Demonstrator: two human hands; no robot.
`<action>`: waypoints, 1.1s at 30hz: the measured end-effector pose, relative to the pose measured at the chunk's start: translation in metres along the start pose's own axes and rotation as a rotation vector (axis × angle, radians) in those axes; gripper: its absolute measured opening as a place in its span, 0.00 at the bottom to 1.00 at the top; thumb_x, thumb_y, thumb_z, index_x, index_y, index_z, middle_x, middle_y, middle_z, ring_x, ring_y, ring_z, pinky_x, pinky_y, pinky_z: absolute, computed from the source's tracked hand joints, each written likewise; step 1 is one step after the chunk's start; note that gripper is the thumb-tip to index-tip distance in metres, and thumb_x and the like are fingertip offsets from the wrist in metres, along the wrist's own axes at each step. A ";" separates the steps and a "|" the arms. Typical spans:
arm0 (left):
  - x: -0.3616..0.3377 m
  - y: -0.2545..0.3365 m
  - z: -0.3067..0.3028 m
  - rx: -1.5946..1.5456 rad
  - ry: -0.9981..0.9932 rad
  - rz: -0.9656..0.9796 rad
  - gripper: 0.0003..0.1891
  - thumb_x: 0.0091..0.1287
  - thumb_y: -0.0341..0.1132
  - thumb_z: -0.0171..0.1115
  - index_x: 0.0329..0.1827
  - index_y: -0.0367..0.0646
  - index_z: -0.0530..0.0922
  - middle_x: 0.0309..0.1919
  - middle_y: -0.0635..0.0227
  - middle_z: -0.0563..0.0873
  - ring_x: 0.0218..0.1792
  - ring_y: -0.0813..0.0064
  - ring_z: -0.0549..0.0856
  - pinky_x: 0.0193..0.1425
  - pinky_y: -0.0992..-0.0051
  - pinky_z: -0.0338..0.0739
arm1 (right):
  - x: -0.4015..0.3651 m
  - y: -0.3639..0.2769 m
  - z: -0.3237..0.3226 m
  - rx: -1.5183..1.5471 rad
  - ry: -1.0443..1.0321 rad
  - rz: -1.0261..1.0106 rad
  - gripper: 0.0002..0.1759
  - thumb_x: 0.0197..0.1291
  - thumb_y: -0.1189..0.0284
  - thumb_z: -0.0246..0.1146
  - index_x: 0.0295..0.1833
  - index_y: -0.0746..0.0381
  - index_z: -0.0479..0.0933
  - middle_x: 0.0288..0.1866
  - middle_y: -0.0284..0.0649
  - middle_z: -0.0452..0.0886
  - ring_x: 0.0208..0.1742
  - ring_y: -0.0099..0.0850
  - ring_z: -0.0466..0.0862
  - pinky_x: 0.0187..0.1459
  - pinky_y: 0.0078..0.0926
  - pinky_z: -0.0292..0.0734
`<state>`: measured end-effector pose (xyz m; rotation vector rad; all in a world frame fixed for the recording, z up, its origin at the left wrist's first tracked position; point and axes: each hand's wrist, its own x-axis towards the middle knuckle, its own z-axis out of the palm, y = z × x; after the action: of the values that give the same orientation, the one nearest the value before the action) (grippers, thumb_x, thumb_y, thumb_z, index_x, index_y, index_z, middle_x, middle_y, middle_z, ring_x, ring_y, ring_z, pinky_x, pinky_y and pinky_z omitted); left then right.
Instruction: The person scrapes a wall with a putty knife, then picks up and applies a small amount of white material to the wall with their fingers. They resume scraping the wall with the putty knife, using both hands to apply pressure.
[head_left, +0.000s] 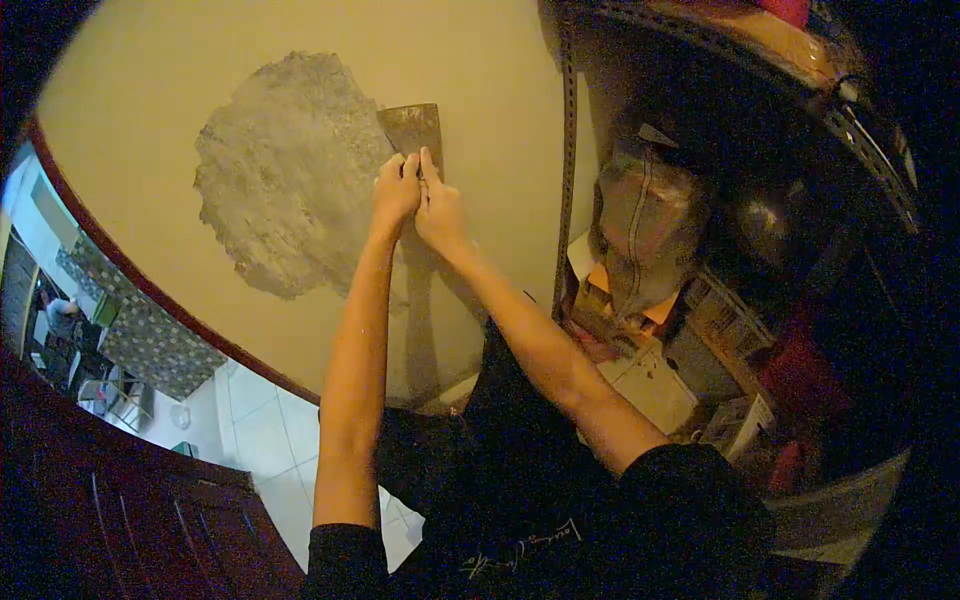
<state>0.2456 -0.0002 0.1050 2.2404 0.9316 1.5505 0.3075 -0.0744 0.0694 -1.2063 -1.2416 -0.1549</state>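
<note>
A scraper with a wide flat blade (pixel 412 128) lies against the yellowish wall (pixel 500 130), at the right edge of a rough grey bare patch (pixel 290 175). My left hand (pixel 398 188) is closed near the base of the blade. Beside it, my right hand (pixel 440 208) grips the scraper, its index finger stretched up along the blade. Both hands hide the handle. The grey patch has ragged edges.
At the right stand a metal shelf frame (pixel 568 150), a plastic-wrapped item (pixel 645 215) and boxes (pixel 655 385). A dark red door (pixel 150 510) is at the lower left. Through the opening, a person (pixel 62 312) shows near a chair (pixel 115 395).
</note>
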 end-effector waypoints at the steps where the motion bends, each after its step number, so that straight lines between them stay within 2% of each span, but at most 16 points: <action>1: 0.006 -0.001 -0.002 -0.022 -0.073 -0.045 0.22 0.68 0.49 0.51 0.34 0.34 0.79 0.35 0.45 0.83 0.40 0.41 0.81 0.44 0.54 0.73 | 0.001 -0.002 0.000 -0.013 -0.005 0.008 0.32 0.61 0.73 0.50 0.71 0.69 0.56 0.28 0.63 0.79 0.29 0.59 0.80 0.32 0.54 0.75; 3: 0.007 0.006 -0.007 -0.045 -0.150 -0.089 0.22 0.68 0.48 0.51 0.34 0.34 0.79 0.35 0.44 0.83 0.40 0.41 0.81 0.44 0.54 0.73 | 0.002 -0.001 0.003 -0.031 0.003 0.002 0.33 0.60 0.73 0.51 0.72 0.70 0.55 0.28 0.64 0.79 0.29 0.59 0.80 0.32 0.55 0.76; 5: 0.002 0.014 -0.011 -0.045 -0.103 0.031 0.20 0.69 0.46 0.51 0.33 0.33 0.78 0.34 0.44 0.83 0.38 0.44 0.82 0.42 0.56 0.74 | 0.001 0.004 0.004 -0.051 0.009 -0.006 0.33 0.60 0.73 0.51 0.72 0.70 0.55 0.28 0.64 0.79 0.29 0.59 0.80 0.32 0.55 0.76; 9: -0.010 0.015 -0.012 -0.004 -0.140 -0.039 0.19 0.69 0.44 0.51 0.34 0.34 0.79 0.32 0.45 0.83 0.37 0.47 0.83 0.41 0.58 0.74 | -0.006 0.009 0.003 -0.031 0.022 -0.044 0.33 0.61 0.73 0.50 0.72 0.69 0.54 0.29 0.63 0.79 0.30 0.59 0.81 0.33 0.55 0.76; 12: 0.009 0.008 -0.007 -0.122 -0.079 0.034 0.19 0.69 0.44 0.52 0.35 0.34 0.80 0.32 0.45 0.83 0.37 0.48 0.83 0.41 0.59 0.74 | 0.013 -0.001 0.004 -0.054 0.033 -0.069 0.33 0.61 0.73 0.50 0.72 0.69 0.54 0.32 0.64 0.79 0.32 0.60 0.81 0.33 0.56 0.76; 14: 0.023 0.020 -0.015 -0.253 -0.108 -0.063 0.19 0.68 0.45 0.54 0.37 0.35 0.80 0.33 0.45 0.84 0.38 0.48 0.83 0.41 0.59 0.74 | 0.024 -0.010 0.001 -0.073 0.033 -0.055 0.33 0.61 0.73 0.50 0.72 0.69 0.54 0.33 0.64 0.79 0.32 0.61 0.80 0.34 0.56 0.76; 18: 0.022 0.018 -0.014 -0.064 -0.124 -0.109 0.19 0.68 0.45 0.54 0.36 0.35 0.80 0.34 0.46 0.84 0.38 0.47 0.83 0.42 0.59 0.74 | 0.017 -0.012 -0.004 -0.116 -0.016 -0.041 0.34 0.59 0.75 0.52 0.72 0.68 0.54 0.35 0.65 0.79 0.34 0.61 0.81 0.35 0.56 0.76; 20: 0.008 0.001 -0.003 0.129 -0.061 0.002 0.19 0.68 0.45 0.53 0.36 0.35 0.80 0.34 0.47 0.84 0.38 0.48 0.83 0.41 0.58 0.74 | 0.004 -0.005 -0.004 -0.128 -0.014 -0.045 0.35 0.58 0.75 0.52 0.72 0.68 0.54 0.35 0.65 0.79 0.34 0.61 0.81 0.36 0.55 0.76; 23: 0.003 0.010 -0.009 0.016 -0.114 -0.068 0.19 0.68 0.45 0.52 0.35 0.34 0.79 0.33 0.46 0.84 0.37 0.49 0.83 0.40 0.58 0.74 | 0.008 -0.003 0.000 -0.093 -0.063 0.020 0.35 0.58 0.76 0.52 0.72 0.68 0.54 0.36 0.65 0.79 0.35 0.60 0.81 0.36 0.55 0.76; 25: 0.015 0.015 -0.013 -0.040 -0.121 -0.072 0.20 0.69 0.45 0.52 0.34 0.34 0.79 0.32 0.45 0.83 0.35 0.49 0.83 0.39 0.58 0.73 | 0.012 -0.011 0.001 -0.076 0.047 -0.014 0.31 0.62 0.76 0.49 0.73 0.63 0.57 0.37 0.62 0.79 0.35 0.60 0.79 0.37 0.54 0.73; 28: 0.035 0.019 -0.017 -0.130 -0.043 0.032 0.20 0.68 0.46 0.53 0.34 0.34 0.80 0.31 0.46 0.83 0.34 0.48 0.83 0.38 0.57 0.74 | 0.035 -0.021 0.000 -0.032 0.044 -0.031 0.33 0.61 0.77 0.50 0.73 0.63 0.56 0.39 0.62 0.78 0.34 0.60 0.79 0.36 0.54 0.73; 32: 0.015 0.027 -0.020 -0.050 -0.074 -0.023 0.20 0.68 0.46 0.53 0.34 0.34 0.80 0.31 0.46 0.84 0.34 0.48 0.83 0.39 0.57 0.74 | 0.020 -0.008 -0.003 -0.160 0.004 -0.090 0.35 0.59 0.74 0.52 0.73 0.67 0.53 0.33 0.62 0.80 0.33 0.59 0.81 0.36 0.54 0.77; 33: 0.007 0.020 -0.014 0.007 -0.084 -0.034 0.22 0.68 0.48 0.52 0.35 0.35 0.80 0.33 0.46 0.84 0.36 0.46 0.83 0.41 0.57 0.74 | 0.008 -0.007 -0.006 -0.172 -0.040 -0.039 0.35 0.59 0.74 0.52 0.73 0.67 0.52 0.34 0.62 0.80 0.33 0.59 0.81 0.36 0.55 0.77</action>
<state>0.2419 -0.0130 0.1269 2.2631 0.9480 1.4297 0.3099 -0.0781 0.0810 -1.3386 -1.3076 -0.2725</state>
